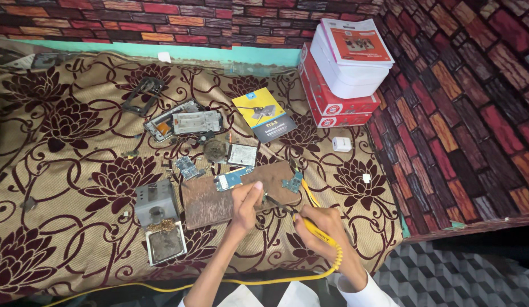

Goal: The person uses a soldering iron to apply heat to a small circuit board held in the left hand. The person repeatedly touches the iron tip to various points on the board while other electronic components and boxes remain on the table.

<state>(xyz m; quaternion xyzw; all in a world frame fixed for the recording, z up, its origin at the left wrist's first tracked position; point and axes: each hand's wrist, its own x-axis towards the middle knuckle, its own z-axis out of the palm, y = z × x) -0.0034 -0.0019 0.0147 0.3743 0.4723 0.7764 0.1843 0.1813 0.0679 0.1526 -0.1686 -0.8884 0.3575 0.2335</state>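
Far out to the left of the left hand (246, 200), a grey metal stand (155, 202) with a square tray of brass wool (165, 243) in front of it is sitting on the floral cloth (60, 170). Just beside that hand on its left, a brown wooden board (210, 202) is lying flat — the hand is resting on its right part, fingers drawn together, thumb tip pressing near a small blue circuit board (232, 179) lying just beyond it. Beyond the hand, an opened phone frame (185, 122) and a yellow-and-blue booklet (264, 113) are lying well apart from it. The right hand (321, 224) is clamping a yellow soldering iron (310, 227), tip pointing left toward the left hand's thumb. Far beyond and right of it, red and white boxes (338, 79) are standing stacked.
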